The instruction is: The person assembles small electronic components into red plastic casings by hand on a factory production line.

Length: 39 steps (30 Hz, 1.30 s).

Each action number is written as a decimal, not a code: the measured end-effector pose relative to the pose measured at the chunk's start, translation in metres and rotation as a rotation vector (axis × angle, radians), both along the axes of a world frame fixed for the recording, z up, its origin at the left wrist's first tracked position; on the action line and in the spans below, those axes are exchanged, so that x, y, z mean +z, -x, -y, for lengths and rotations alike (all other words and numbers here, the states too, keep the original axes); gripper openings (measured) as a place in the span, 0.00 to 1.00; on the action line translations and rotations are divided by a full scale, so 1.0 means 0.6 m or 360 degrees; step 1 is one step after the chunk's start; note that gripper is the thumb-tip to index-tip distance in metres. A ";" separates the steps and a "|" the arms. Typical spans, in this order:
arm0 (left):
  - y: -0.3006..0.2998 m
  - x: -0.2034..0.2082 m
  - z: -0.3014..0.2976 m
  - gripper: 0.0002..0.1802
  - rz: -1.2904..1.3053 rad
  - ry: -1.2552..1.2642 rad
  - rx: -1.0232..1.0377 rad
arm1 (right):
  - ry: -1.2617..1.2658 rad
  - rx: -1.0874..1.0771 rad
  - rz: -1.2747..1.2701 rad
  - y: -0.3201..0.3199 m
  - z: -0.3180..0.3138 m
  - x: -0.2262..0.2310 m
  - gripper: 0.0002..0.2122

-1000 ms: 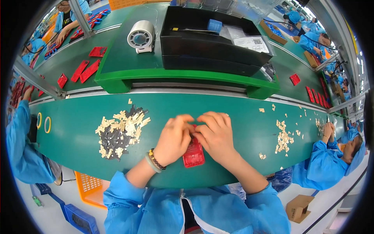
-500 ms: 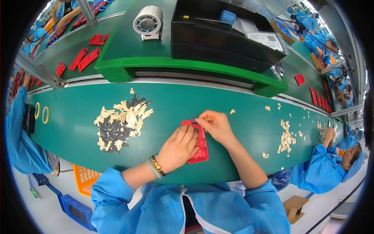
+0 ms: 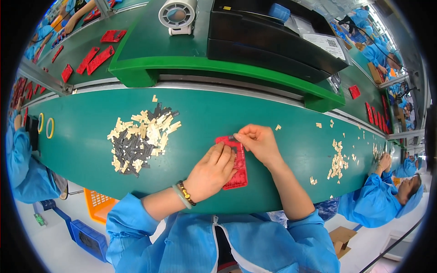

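Observation:
A red rectangular plastic panel [image 3: 236, 178] lies on the green table in front of me. My left hand [image 3: 213, 169], wearing a beaded bracelet and a pale bangle, grips its left side, the fingers bent over its face and covering much of it. At the panel's top edge, my right hand [image 3: 258, 142] pinches a small black piece [image 3: 231, 137] between thumb and forefinger, partly hidden by the fingertips. To the left is a mixed pile of cream foam-like pieces [image 3: 157, 132] and black pieces [image 3: 129, 149].
Beyond the table's far edge runs a green-edged shelf [image 3: 218, 68] bearing a black bin [image 3: 268, 45] and a white fan [image 3: 177, 14]. More cream pieces [image 3: 337, 161] are scattered at right, near a co-worker [image 3: 375, 193]. Two tape rings [image 3: 50, 128] lie far left; an orange basket [image 3: 98, 204] stands below.
The view has shifted slightly. Both hands stay at the red panel, the right still pinching at its top edge; its fingertips sit slightly further right, showing more of the black piece.

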<state>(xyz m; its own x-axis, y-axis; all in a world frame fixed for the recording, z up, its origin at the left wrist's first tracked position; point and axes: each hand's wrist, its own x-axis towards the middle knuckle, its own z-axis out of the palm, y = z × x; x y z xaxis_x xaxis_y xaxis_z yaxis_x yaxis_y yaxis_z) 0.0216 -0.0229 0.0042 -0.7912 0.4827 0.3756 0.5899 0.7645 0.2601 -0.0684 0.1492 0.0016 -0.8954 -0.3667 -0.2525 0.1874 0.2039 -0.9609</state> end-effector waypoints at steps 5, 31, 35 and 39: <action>0.000 -0.001 -0.002 0.22 -0.0012 0.0010 0.0012 | -0.0373 0.0029 -0.0332 -0.011 0.012 -0.004 0.06; 0.012 0.001 0.004 0.23 0.0136 -0.0241 0.0025 | -0.1027 0.0248 -0.1718 -0.052 -0.009 0.019 0.07; 0.021 0.017 -0.005 0.21 0.0152 -0.0259 0.0043 | -0.1158 0.0196 -0.1745 -0.053 -0.029 0.021 0.08; 0.033 0.008 -0.009 0.25 0.0044 -0.0122 0.0086 | -0.1085 0.0312 -0.1959 -0.070 -0.035 0.013 0.09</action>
<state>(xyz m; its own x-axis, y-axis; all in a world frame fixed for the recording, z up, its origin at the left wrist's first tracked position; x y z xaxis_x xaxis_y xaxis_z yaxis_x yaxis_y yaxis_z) 0.0021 -0.0176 0.0091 -0.8258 0.4097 0.3874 0.5401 0.7722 0.3346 -0.0264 0.1700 0.0097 -0.6194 -0.6336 0.4637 -0.7682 0.6108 -0.1916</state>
